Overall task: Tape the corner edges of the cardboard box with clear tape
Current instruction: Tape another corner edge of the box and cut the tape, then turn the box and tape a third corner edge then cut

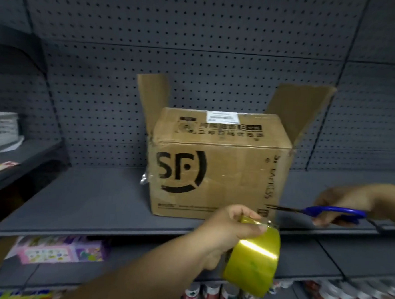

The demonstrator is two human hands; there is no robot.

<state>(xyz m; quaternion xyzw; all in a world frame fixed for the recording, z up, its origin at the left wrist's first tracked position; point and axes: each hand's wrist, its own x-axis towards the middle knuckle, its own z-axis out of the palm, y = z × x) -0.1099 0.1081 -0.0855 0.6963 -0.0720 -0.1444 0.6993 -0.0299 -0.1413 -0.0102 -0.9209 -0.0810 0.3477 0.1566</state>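
Cardboard box, taping judged unfinished: tape roll gripped by left hand, corner edge just beyond its fingers; scissors gripped by right hand, cut pending

I read a big black "SF" on the cardboard box front, "EXPRESS" running vertically near its right edge, a boxed "8" among Chinese characters on top, white label there too blurred for me
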